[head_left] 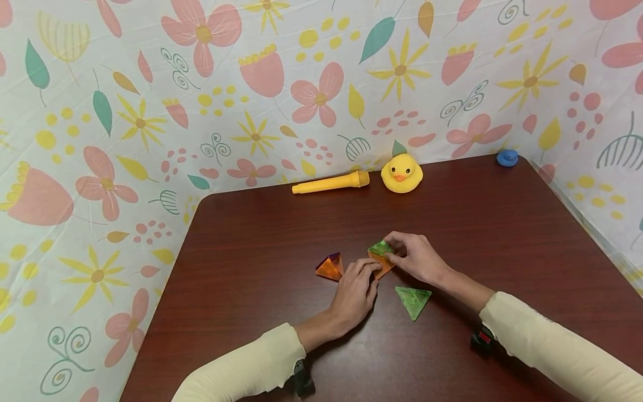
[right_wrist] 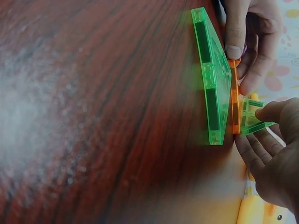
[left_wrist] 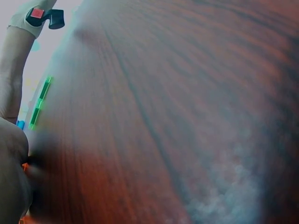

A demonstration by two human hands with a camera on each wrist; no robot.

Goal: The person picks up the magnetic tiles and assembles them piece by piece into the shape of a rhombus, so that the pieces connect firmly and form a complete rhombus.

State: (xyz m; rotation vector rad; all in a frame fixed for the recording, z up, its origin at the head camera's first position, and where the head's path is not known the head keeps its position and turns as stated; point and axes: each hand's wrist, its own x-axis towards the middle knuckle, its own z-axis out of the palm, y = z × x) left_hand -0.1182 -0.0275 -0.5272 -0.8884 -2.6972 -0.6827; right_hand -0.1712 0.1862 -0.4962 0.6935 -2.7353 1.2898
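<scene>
Head view, right grip (head_left: 418, 258) pinching green tile (head_left: 378, 248), red label (head_left: 484, 337) unreadable

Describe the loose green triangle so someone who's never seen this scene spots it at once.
On the dark brown table, look between the person's forearms, just nearer the body than the right hand. A translucent green triangle lies flat there, one corner pointing toward the person. Unlike the green piece pinched in the right hand, no hand touches it.

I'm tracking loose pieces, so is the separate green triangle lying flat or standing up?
Flat: the green triangle lies on the table, its whole face showing in the head view.
</scene>
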